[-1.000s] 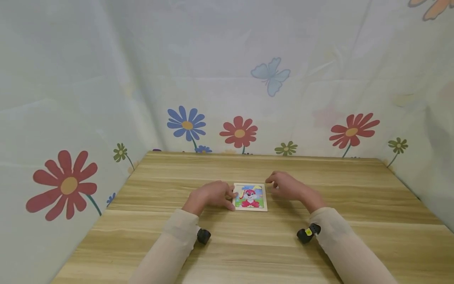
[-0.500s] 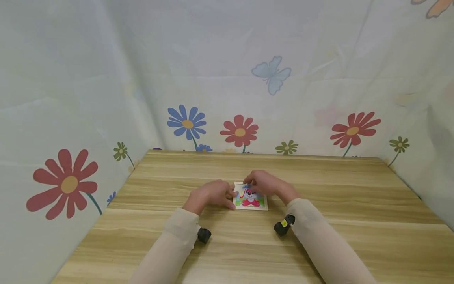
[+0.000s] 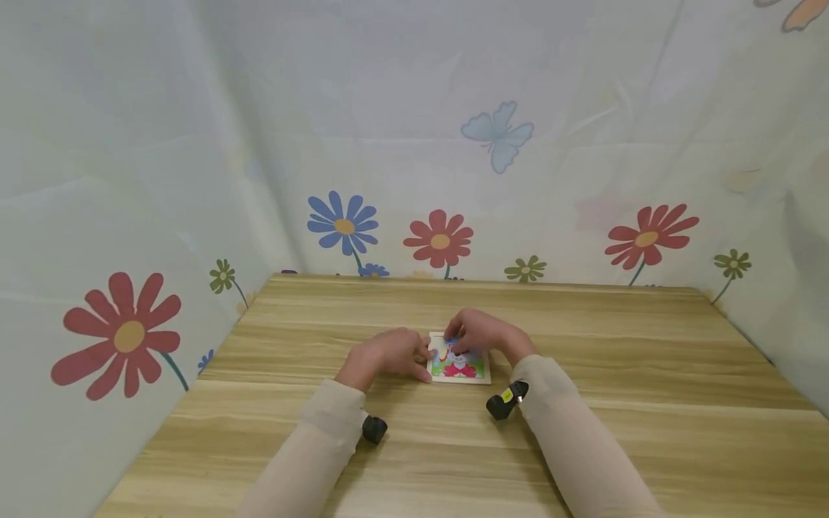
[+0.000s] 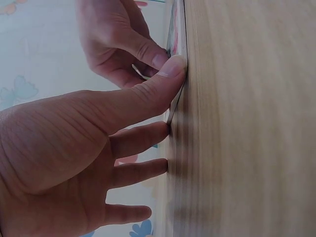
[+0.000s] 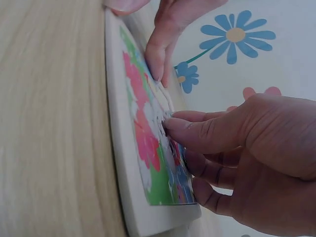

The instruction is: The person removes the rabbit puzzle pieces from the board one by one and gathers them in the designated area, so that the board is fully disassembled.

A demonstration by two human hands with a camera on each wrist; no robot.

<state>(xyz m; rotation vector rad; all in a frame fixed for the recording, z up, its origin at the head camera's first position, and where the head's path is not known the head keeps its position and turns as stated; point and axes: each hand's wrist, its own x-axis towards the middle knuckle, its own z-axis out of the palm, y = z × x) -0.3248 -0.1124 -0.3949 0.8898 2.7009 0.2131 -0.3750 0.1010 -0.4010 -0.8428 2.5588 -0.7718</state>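
Note:
A square wooden jigsaw puzzle (image 3: 480,382) with a pale frame lies flat on the table, its picture a red and white rabbit on green and blue. My left hand (image 3: 393,352) grips its left side, the thumb at the near corner and the index finger farther up the edge. The other left fingers spread out, their tips by the tabletop. My right hand (image 3: 484,333) reaches over from the right with bent fingers. Its thumb (image 5: 182,129) and fingertips pinch at the picture's upper part, hiding some of it. I cannot tell whether a loose piece is between them.
The wood-grained table (image 3: 401,460) stretches around the puzzle on all sides. A pale cloth backdrop (image 3: 388,108) printed with flowers and butterflies hangs behind the table and along its sides. A small black camera (image 3: 374,429) sits on the left wrist, another (image 3: 507,400) on the right.
My right hand has moved left from beside the puzzle onto its upper part, then stayed there with the forearm shifting slightly inward. The left hand and the puzzle have kept their places.

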